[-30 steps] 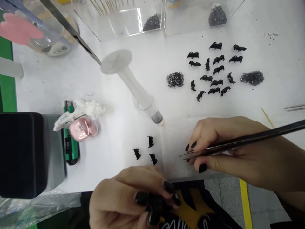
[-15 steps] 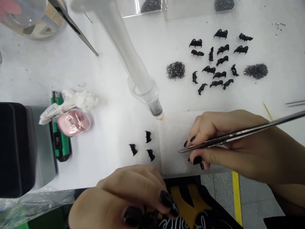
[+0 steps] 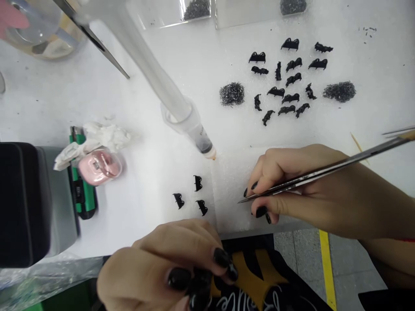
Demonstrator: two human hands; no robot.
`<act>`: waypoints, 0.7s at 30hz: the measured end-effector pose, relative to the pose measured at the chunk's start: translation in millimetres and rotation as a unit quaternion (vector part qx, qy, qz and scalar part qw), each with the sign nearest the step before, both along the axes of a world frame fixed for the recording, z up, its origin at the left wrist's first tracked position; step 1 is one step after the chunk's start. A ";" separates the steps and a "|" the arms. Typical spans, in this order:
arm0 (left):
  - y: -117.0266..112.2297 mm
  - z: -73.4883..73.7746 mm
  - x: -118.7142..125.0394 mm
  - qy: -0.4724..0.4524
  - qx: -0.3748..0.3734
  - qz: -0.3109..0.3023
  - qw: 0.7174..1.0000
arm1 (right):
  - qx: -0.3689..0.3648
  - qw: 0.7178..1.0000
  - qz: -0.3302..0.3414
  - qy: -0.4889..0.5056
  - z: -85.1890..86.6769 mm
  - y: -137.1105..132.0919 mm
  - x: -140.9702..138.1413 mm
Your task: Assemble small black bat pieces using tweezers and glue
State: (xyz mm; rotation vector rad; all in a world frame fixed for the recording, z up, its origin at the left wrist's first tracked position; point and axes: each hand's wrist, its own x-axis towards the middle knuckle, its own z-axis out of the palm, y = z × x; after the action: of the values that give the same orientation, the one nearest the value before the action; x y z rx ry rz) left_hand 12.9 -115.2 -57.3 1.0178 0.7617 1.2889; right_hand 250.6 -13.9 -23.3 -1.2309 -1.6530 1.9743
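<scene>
My right hand (image 3: 308, 198) grips a pair of metal tweezers (image 3: 311, 177), their tips pointing left just over the white sheet. Low in the view, my left hand (image 3: 165, 255) is closed, fingers pinched together. Something dark shows between its fingertips, but against the black nails I cannot make it out. Just above that hand lie three small black double-humped clips (image 3: 198, 183), apart from one another. Many more black clips (image 3: 293, 79) are scattered at the upper right, between two piles of tiny black bits, a left pile (image 3: 232, 94) and a right pile (image 3: 339, 91).
A syringe (image 3: 198, 134) slants across the middle. On the left are a green cutter (image 3: 84, 194), a pink case (image 3: 97, 166), crumpled tissue (image 3: 110, 134) and a dark box (image 3: 22, 203). Other tweezers (image 3: 106, 54) and a toothpick (image 3: 356, 141) lie about. Clear boxes (image 3: 175, 17) stand at the back.
The view has shifted slightly, so the table things sit a little further left. The tweezers' tips have turned a little and look closer together. My left hand keeps its pinch.
</scene>
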 end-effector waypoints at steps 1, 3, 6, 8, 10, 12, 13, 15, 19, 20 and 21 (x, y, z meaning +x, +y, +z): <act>3.4 -0.3 2.3 0.021 0.036 -0.014 0.999 | -0.001 1.000 -0.001 -0.001 -0.1 -0.2 -0.4; 7.3 1.7 13.1 0.045 0.080 0.035 0.995 | -0.015 1.000 -0.007 -0.006 0.3 -0.3 -0.8; 2.3 7.1 33.7 0.055 0.035 0.243 0.968 | -0.080 0.996 -0.035 0.021 1.6 1.3 0.3; -6.1 9.7 41.3 0.049 0.002 0.234 0.971 | -0.116 0.988 -0.068 0.069 2.1 3.9 2.4; -14.1 11.0 43.6 0.002 -0.045 0.142 0.989 | -0.116 0.982 -0.093 0.116 1.9 6.5 5.1; -18.6 11.1 45.5 -0.077 -0.110 0.046 0.990 | -0.108 0.978 -0.101 0.150 1.6 7.7 7.2; -19.2 10.7 47.5 -0.112 -0.138 0.020 0.984 | -0.109 0.975 -0.099 0.166 1.5 7.4 7.8; -18.1 9.0 53.2 -0.162 -0.150 -0.011 0.975 | -0.124 0.968 -0.099 0.194 1.8 4.9 7.5; -15.9 3.7 61.7 -0.162 -0.149 0.007 0.975 | -0.187 0.943 -0.106 0.255 3.4 -3.8 1.2; -16.6 2.5 61.7 -0.147 -0.156 0.013 0.977 | -0.203 0.936 -0.107 0.266 3.6 -5.8 -0.9; -17.8 1.6 60.9 -0.128 -0.166 0.018 0.978 | -0.214 0.932 -0.109 0.272 3.6 -7.6 -2.8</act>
State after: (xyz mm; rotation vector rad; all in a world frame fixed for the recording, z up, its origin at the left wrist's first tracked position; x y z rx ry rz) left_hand 73.8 -133.0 -55.7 0.5599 0.7678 1.2439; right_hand 247.7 -21.5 -19.8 -0.8189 -0.8125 2.3185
